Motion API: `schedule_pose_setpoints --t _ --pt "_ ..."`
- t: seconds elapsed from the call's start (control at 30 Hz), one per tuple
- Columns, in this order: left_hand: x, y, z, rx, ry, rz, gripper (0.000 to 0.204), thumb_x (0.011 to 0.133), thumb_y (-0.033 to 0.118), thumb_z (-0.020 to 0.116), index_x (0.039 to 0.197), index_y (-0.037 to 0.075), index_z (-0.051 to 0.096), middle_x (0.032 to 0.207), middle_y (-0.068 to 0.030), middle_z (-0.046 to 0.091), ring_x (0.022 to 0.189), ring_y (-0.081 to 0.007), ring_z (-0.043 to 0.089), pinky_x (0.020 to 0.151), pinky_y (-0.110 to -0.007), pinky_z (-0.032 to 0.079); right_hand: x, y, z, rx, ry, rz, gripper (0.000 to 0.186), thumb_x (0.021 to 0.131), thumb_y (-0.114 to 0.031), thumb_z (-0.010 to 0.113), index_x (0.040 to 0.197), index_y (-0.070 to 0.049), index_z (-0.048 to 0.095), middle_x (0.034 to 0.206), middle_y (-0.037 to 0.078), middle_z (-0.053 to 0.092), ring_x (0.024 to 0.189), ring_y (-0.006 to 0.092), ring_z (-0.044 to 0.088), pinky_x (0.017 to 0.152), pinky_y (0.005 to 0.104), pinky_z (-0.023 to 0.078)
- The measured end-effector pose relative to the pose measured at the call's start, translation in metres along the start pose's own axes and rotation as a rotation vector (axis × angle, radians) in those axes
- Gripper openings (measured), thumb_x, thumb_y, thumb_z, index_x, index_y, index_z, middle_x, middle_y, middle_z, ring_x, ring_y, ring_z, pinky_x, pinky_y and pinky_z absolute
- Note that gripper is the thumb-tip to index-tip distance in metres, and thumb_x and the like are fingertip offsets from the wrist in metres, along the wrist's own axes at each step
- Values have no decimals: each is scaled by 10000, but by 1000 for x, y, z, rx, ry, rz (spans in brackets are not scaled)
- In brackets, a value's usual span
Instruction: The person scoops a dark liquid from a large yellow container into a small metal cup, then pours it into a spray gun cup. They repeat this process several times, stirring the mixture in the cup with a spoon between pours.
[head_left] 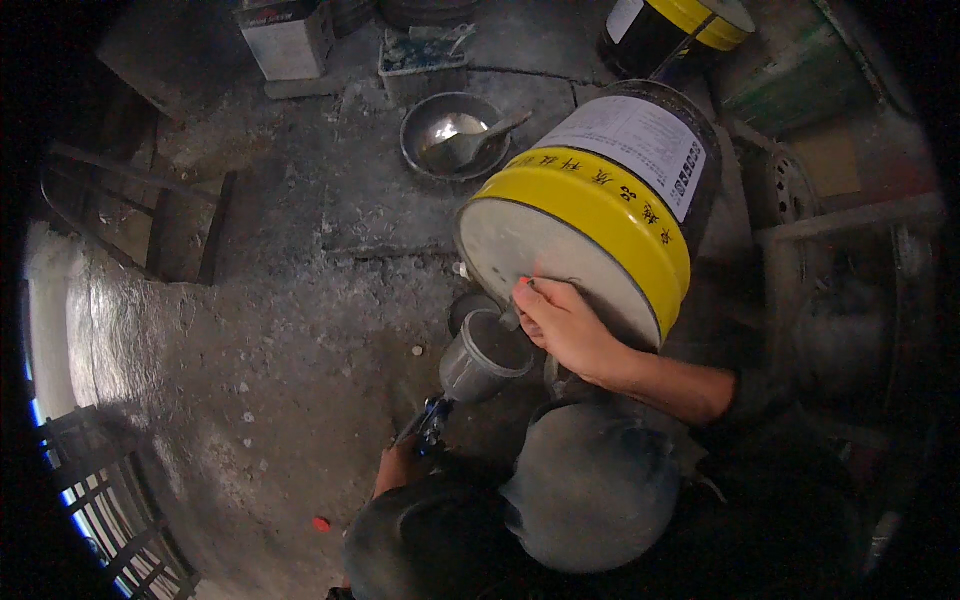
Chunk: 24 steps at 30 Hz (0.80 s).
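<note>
Head view: a large round metal drum with a yellow band, black body and pale flat end [590,215] is tipped on its side, its pale end facing down toward the person. The right hand [565,325] lies against the lower rim of that end, fingers curled together around a small spout or cap there; what exactly they pinch is too small to tell. Directly under the right hand, touching its fingertips, is the open grey cup of a spray gun [487,355], tilted, with a blue-and-metal gun body below it. The left hand [400,462] is closed around that gun body, mostly hidden by the person's knee. On the rough grey concrete floor [280,320], well beyond the drum, sits a round metal bowl with a scoop in it [455,135]. A second yellow-and-black drum [675,30] stands further back.
</note>
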<state>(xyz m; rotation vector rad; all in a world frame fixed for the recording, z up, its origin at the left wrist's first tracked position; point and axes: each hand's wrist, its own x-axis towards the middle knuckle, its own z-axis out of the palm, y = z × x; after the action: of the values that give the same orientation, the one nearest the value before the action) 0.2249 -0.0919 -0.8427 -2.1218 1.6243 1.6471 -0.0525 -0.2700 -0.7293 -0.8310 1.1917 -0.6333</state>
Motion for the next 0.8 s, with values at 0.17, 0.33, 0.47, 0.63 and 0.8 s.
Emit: schedule_pose_setpoints --t 0.17,0.33,0.47,0.63,0.8 --pt "3 -10 6 0 35 46 417 849 416 691 1022 37 678 893 -208 700 857 -374 690 737 -451 517 2 9 2 15 -4 2 284 1042 -307 449 820 -130 461 726 -70 379 606 37 325 529 211 271" --pt "2 -11 5 -14 33 76 426 850 418 688 1026 31 680 920 -218 698 880 -388 684 737 -457 518 3 17 3 -12 13 27 275 1041 -305 453 827 -134 468 731 -69 384 623 36 338 545 209 280" --pt "1 -6 3 14 19 29 407 853 400 689 1023 31 685 928 -224 696 880 -389 682 730 -463 517 2 20 3 3 0 -1 274 1040 -307 454 831 -132 470 733 -68 382 630 35 342 549 209 284" --pt "1 -10 5 67 38 37 372 847 365 703 1006 30 688 943 -221 697 876 -380 684 738 -465 520 4 19 3 -52 20 -61 338 1026 -313 447 787 -80 499 678 -36 451 621 68 411 548 265 346" --pt "13 -31 10 82 -14 -10 373 817 338 695 1045 43 678 920 -256 673 919 -454 637 767 -506 507 3 9 1 -49 25 -37 345 1024 -324 449 789 -77 501 691 -28 462 625 78 424 558 264 360"
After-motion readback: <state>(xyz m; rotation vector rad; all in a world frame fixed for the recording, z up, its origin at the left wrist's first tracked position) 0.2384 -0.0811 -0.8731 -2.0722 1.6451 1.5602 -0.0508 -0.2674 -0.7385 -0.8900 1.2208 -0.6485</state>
